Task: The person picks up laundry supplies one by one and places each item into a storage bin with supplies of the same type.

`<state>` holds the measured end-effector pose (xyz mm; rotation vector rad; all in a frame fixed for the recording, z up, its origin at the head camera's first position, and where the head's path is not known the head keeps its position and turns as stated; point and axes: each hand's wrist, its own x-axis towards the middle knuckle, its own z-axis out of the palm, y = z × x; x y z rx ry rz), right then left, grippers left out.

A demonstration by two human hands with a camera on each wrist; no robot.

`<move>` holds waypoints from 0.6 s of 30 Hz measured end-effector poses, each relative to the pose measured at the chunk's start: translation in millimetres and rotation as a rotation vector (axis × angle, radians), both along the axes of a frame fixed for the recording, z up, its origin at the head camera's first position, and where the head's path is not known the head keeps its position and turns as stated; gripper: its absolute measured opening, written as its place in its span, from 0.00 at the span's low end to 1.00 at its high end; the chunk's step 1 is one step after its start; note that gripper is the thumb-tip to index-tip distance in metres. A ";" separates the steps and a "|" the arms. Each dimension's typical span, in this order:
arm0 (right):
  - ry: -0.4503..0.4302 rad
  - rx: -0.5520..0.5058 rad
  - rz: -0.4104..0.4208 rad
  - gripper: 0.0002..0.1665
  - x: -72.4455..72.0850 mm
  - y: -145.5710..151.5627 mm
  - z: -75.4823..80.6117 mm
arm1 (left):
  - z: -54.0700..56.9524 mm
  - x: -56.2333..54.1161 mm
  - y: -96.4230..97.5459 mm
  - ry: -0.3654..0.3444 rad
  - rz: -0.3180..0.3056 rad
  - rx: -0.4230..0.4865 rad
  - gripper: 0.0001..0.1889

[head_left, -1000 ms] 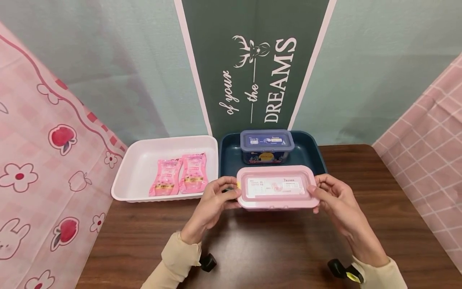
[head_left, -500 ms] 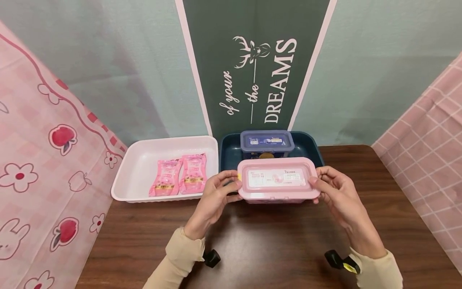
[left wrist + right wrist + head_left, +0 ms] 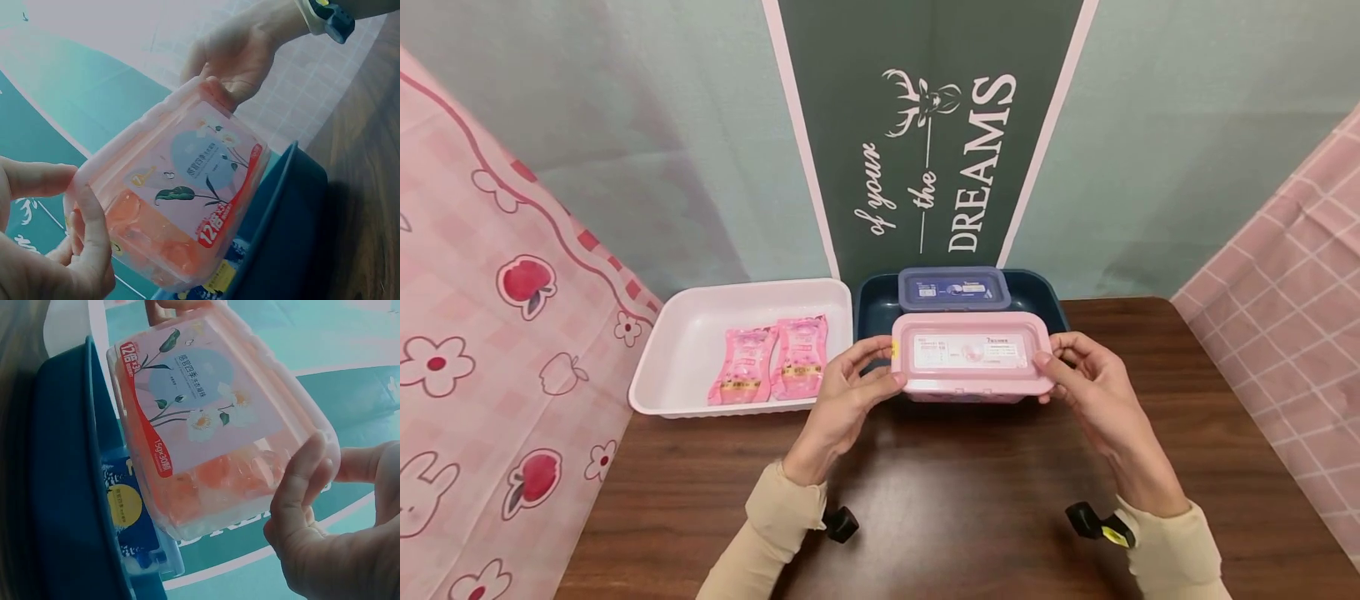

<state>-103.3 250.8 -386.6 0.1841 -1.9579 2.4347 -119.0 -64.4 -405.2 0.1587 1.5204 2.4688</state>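
Note:
A pink-lidded clear box of laundry pods is held up by its two short ends over the front of the dark teal tray. My left hand pinches its left end, thumb at the lid's rim. At the right end my right hand grips it, thumb on the lid and fingers beneath the rim. Orange pods show through its wall in the left wrist view. Behind it, a blue-lidded laundry pod box stands in the tray, its front mostly hidden in the head view; its dark label shows in the right wrist view.
Left of the teal tray stands a white tray holding two pink pouches. Both trays sit at the back of the brown wooden table, against a green cloth backdrop. Pink patterned cloths hang at both sides.
Both hands have carried the pink-lidded box away from me, further over the teal tray. It now covers most of the blue-lidded box's front. The pouches have stayed put.

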 end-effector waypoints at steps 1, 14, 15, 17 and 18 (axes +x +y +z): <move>0.006 0.020 -0.001 0.08 -0.5 0.2 -1.0 | -1.6 -0.9 0.2 0.004 0.000 0.002 0.31; 0.076 0.114 0.029 0.18 -9.5 2.9 -14.7 | -21.3 -15.9 0.5 0.094 -0.013 0.025 0.30; 0.083 0.114 0.029 0.19 -11.0 2.9 -16.3 | -23.1 -17.3 0.9 0.101 -0.012 0.020 0.30; 0.093 0.109 0.029 0.20 -13.9 3.2 -19.7 | -26.2 -19.7 1.9 0.103 -0.009 0.014 0.30; 0.093 0.102 0.032 0.21 -15.3 3.6 -21.4 | -27.7 -20.9 2.5 0.101 -0.008 0.012 0.30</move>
